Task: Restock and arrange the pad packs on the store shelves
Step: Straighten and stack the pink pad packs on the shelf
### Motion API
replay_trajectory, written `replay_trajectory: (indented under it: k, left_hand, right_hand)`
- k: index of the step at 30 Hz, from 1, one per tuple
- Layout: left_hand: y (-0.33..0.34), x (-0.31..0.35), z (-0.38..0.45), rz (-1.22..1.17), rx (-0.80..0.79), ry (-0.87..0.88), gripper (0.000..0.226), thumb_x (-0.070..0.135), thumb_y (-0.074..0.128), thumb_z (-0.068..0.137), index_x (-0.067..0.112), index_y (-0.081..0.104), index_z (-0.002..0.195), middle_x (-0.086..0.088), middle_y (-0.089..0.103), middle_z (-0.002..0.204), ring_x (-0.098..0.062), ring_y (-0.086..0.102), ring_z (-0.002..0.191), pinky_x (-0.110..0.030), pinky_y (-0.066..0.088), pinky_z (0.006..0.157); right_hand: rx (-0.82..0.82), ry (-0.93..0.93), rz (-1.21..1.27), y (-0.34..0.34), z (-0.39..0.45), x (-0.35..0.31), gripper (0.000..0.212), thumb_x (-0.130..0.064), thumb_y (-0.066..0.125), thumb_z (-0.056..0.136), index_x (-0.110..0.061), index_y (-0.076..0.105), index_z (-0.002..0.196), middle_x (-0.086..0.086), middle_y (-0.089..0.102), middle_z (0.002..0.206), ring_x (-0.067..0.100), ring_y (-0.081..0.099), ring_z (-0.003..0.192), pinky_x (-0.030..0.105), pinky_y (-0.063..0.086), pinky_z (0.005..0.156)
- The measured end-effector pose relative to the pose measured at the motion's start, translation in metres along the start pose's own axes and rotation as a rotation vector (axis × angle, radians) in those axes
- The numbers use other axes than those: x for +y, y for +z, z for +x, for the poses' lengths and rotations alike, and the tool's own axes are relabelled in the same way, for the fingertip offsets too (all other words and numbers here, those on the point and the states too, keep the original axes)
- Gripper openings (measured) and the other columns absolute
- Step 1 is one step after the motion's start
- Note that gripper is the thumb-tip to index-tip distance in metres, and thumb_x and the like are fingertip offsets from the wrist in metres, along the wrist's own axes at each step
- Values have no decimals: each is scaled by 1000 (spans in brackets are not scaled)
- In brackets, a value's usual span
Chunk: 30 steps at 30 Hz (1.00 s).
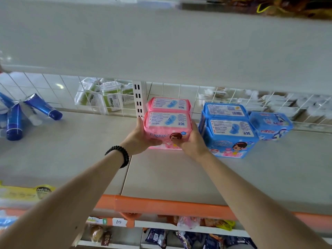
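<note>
A pink pad pack (168,125) sits at the shelf's middle, held between both hands, with another pink pack (169,104) right behind it against the wire grid. My left hand (142,139) grips its left side; a black bead bracelet is on that wrist. My right hand (193,141) grips its right side and front. To the right stand two blue pad packs, one in front (231,137) and one behind (224,109). A smaller blue pack (271,125) lies beside them.
The beige shelf (179,177) has an orange front rail (161,205). Blue tubes (21,114) lie tumbled at the left. A wire grid (53,90) backs the shelf, with white packets behind it. A slotted upright (138,99) stands left of the pink packs. Snack packets fill the lower shelf.
</note>
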<state>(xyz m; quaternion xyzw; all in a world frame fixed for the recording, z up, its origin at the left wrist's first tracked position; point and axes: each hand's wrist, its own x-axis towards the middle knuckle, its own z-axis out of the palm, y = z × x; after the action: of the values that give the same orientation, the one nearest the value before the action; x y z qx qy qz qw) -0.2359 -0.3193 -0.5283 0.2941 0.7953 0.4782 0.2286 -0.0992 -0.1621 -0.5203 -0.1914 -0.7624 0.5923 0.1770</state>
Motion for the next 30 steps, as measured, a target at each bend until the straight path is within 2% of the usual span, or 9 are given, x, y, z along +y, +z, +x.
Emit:
replay_trajectory:
  k: [3, 7, 11, 13, 16, 19, 22, 25, 30]
  left_hand:
    - [0, 0, 0, 34, -24, -14, 82, 1, 82, 77, 9, 22, 132, 13, 55, 115, -18, 59, 114, -31, 56, 91]
    - [2, 1, -19, 160, 31, -1, 80, 15, 84, 78, 7, 26, 131, -2, 53, 128, -21, 57, 117, -36, 53, 97]
    - [11, 9, -59, 158, 125, 52, 113, 34, 89, 71, 17, 8, 148, -9, 32, 150, -25, 40, 136, -49, 34, 117]
    - [25, 18, -91, 257, 281, 113, 118, 40, 89, 69, 20, 5, 150, -13, 18, 161, -33, 27, 145, -48, 27, 117]
    - [54, 39, -121, 460, 367, 433, 105, 38, 91, 67, 20, 20, 143, -16, 19, 160, -38, 28, 141, -46, 33, 108]
    - [87, 57, -115, 545, 358, 478, 96, 42, 89, 66, 17, 31, 138, -13, 19, 160, -38, 24, 143, -59, 31, 113]
    - [102, 71, -96, 700, 347, 409, 99, 50, 87, 65, 21, 31, 141, -11, 13, 162, -40, 13, 147, -75, 25, 109]
    - [97, 74, -75, 831, 320, 205, 97, 67, 72, 73, 33, 22, 149, 0, -12, 166, -41, -10, 151, -83, 9, 106]
    - [72, 65, -62, 842, 296, -40, 74, 79, 38, 87, 43, 16, 148, 8, -29, 162, -40, -28, 148, -82, 2, 106]
  right_hand:
    - [29, 12, 2, 3, 0, -3, 81, 18, 73, 77, -7, 34, 143, 8, 58, 132, 20, 58, 124, 31, 54, 98]
    - [74, 96, -24, 2, -21, -16, 70, -3, 80, 79, -11, 40, 136, -1, 59, 124, 20, 60, 120, 5, 49, 75]
    - [123, 111, -211, -21, -69, -11, 79, -40, 81, 80, -15, 44, 144, -9, 56, 134, 12, 56, 121, 30, 47, 104]
    - [216, 24, -238, -48, -101, -5, 66, -33, 81, 81, -17, 54, 138, -4, 61, 132, 12, 62, 115, 38, 54, 97]
    - [347, -105, -296, -104, -130, -2, 41, -16, 77, 84, -23, 62, 121, -2, 68, 116, 10, 67, 103, 41, 58, 86]
    - [413, -42, -365, -151, -120, -6, 52, -17, 81, 82, -17, 57, 128, -1, 59, 123, 15, 60, 104, 44, 53, 93]
    - [301, -29, -516, -180, -87, -11, 86, -27, 87, 74, -17, 40, 145, 2, 42, 143, 16, 43, 128, 44, 42, 109]
    - [81, 21, -721, -191, -55, -12, 116, -46, 89, 66, -33, 17, 157, 9, 9, 164, 28, 13, 151, 53, 22, 120]
    - [-79, 33, -780, -178, -30, -10, 118, -48, 86, 69, -32, 12, 159, 8, -13, 166, 28, -4, 154, 52, 20, 122]
